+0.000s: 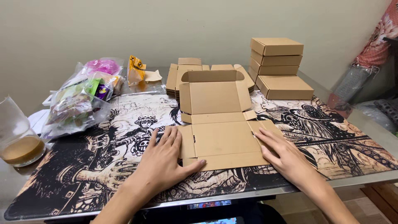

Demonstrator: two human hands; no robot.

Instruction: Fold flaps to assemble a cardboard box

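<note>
The flat cardboard box blank (224, 132) lay unfolded in the middle of the bench (369, 124), on a printed black-and-white desk mat (124, 120), with its far lid section (215, 93) partly raised and its side flaps standing up. The left hand (163, 155) rested flat on the blank's left flap, fingers spread and pointing away, thumb stretched along the near front edge; it gripped nothing. The right hand (282, 153) lay open as well, fingers pressing on the right flap, also clamped on nothing. The two hands were well apart, one at each side of the blank. Behind it sat a pile of more flat blanks (182, 72), and to the right a stack of finished boxes (277, 58) with one more box (285, 87) beside it. At the left lay a clear plastic bag of packets (78, 103), and near the edge stood a glass of brown drink (18, 141).
</note>
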